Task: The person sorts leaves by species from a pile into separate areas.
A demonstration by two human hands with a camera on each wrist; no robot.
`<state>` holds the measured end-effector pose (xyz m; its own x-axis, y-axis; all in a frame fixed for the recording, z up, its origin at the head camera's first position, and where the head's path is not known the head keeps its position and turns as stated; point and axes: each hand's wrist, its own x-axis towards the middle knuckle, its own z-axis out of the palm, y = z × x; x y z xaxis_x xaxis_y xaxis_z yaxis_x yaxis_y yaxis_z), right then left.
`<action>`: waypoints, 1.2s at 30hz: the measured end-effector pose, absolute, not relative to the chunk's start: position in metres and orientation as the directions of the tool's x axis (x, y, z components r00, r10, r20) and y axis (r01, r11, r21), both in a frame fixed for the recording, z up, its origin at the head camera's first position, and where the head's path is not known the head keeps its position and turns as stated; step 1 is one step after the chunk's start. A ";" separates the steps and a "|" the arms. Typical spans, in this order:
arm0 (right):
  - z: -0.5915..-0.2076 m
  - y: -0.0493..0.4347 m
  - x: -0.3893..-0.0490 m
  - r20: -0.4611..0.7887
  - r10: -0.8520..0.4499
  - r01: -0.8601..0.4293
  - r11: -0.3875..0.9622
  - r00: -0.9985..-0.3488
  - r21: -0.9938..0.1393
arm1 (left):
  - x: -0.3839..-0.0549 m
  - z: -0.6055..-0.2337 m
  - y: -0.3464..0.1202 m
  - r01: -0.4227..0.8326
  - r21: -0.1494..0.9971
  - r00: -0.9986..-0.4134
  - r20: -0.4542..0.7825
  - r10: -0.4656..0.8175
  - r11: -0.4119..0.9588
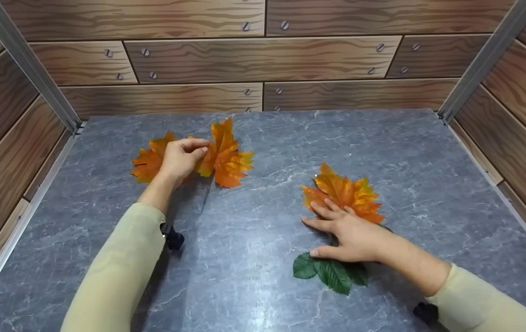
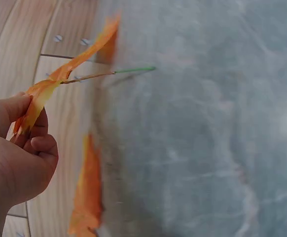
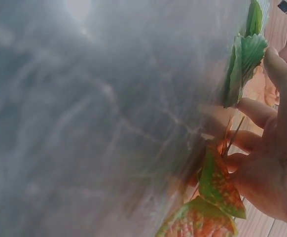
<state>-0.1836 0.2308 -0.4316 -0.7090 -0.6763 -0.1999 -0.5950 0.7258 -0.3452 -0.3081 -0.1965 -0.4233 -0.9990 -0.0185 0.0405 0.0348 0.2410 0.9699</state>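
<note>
At the back left, my left hand (image 1: 181, 160) pinches an orange and yellow maple leaf (image 1: 226, 161) by one edge between thumb and fingers. Its thin stem (image 2: 133, 71), green at the end, points down toward the table in the left wrist view. Behind that hand lies another orange maple leaf (image 1: 146, 161), partly hidden. My right hand (image 1: 355, 237) is spread, its fingertips over a third orange maple leaf (image 1: 348, 191). Near its thumb are green leaves (image 1: 335, 275) with toothed edges. In the right wrist view, mottled red-and-green leaves (image 3: 217, 185) show below the fingers.
The grey marbled tabletop (image 1: 253, 249) stretches under everything. Wood-patterned panels (image 1: 263, 60) enclose the back and both sides, with metal posts (image 1: 488, 60) at the corners. Dark devices, one a wrist camera (image 1: 174, 237), sit by the sleeves.
</note>
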 end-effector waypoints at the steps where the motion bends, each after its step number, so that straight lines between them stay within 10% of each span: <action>1: -0.431 0.231 -0.184 -0.201 -0.677 -0.596 0.725 -0.708 -0.346 | -0.309 -0.426 -0.196 0.027 0.968 -0.999 0.035 -0.028 0.249; 36: -0.431 0.230 -0.184 -0.206 -0.673 -0.593 0.730 -0.710 -0.340 | -0.314 -0.442 -0.166 0.151 0.718 -0.986 0.161 0.049 0.680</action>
<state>-0.1837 0.2304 -0.4308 -0.7104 -0.6728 -0.2064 -0.5928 0.7302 -0.3396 -0.3142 -0.1656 -0.4417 -0.9857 0.0487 0.1613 0.1510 0.6799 0.7176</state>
